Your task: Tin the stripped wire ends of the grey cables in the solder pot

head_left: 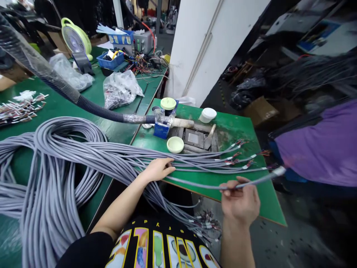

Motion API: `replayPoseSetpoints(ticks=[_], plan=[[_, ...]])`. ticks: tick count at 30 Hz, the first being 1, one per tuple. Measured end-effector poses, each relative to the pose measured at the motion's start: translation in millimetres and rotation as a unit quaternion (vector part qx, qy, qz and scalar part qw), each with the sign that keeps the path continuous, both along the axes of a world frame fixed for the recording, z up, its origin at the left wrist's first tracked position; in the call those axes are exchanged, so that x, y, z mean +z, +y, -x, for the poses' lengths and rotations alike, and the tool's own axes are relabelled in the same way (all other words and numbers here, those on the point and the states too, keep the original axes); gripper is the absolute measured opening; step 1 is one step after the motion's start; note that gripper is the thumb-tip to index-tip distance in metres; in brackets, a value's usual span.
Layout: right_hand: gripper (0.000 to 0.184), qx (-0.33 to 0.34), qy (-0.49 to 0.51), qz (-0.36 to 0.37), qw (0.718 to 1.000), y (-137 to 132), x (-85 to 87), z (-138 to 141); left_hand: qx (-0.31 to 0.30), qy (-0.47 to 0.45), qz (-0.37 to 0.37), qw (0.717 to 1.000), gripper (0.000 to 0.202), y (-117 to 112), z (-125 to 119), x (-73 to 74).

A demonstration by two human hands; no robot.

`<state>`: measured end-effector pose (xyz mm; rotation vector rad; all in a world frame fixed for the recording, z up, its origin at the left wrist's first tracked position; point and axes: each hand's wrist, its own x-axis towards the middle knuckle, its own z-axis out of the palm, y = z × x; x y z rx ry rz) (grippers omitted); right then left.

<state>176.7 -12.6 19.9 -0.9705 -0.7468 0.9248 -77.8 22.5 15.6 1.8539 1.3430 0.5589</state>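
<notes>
As right hand (241, 203) pinches, grey cable (262, 178) crosswise, tip pointing right

Just beyond the grip, a pale green lid (175, 144) sits beside a metal block (195, 138), white tub (208, 114) further back. Away left: black hose (92, 108), plastic bag (121, 89), green fan (76, 39).

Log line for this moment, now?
left hand: flat on cable bundle | right hand: pinching single cable | surface: green table
</notes>
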Motion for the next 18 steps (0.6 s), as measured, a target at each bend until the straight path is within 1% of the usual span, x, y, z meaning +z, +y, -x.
replayPoseSetpoints(ticks=[1, 2, 4, 5, 6, 7, 10, 12, 13, 15, 16, 18], plan=[[0.028, 0.048, -0.061, 0.013, 0.997, -4, 3.4, 1, 0.000, -0.035, -0.003, 0.999, 0.040, -1, -1, 0.0], [0.028, 0.107, -0.126, 0.032, 0.986, -8, 6.4, 4, 0.002, -0.080, -0.002, 0.997, 0.038, -3, -3, 0.6], [0.029, 0.225, -0.249, 0.064, 0.940, -15, 11.5, 14, 0.006, -0.187, 0.024, 0.982, 0.038, -9, -7, 3.2], [0.030, 0.269, -0.297, 0.066, 0.914, -17, 13.6, 20, 0.009, -0.241, 0.047, 0.969, 0.040, -11, -9, 5.2], [0.030, 0.301, -0.333, 0.059, 0.891, -18, 15.5, 27, 0.015, -0.291, 0.068, 0.954, 0.042, -14, -11, 7.4], [0.030, 0.323, -0.357, 0.044, 0.875, -19, 17.2, 33, 0.026, -0.332, 0.083, 0.939, 0.043, -17, -13, 9.5], [0.030, 0.366, -0.390, 0.007, 0.845, -18, 22.5, 44, 0.088, -0.411, 0.087, 0.903, 0.045, -24, -16, 13.9], [0.028, 0.390, -0.406, -0.004, 0.826, -17, 26.5, 46, 0.118, -0.431, 0.082, 0.891, 0.045, -28, -16, 14.6], [0.027, 0.404, -0.412, -0.011, 0.817, -15, 28.4, 46, 0.121, -0.435, 0.080, 0.889, 0.045, -29, -16, 14.5], [0.028, 0.436, -0.409, -0.018, 0.802, -11, 30.5, 46, 0.097, -0.434, 0.066, 0.893, 0.044, -33, -16, 14.2], [0.030, 0.454, -0.393, -0.015, 0.799, -9, 30.2, 47, 0.078, -0.431, 0.055, 0.897, 0.043, -35, -17, 14.1], [0.037, 0.502, -0.322, 0.012, 0.803, -4, 25.9, 51, 0.048, -0.432, 0.037, 0.900, 0.041, -38, -17, 13.9]])
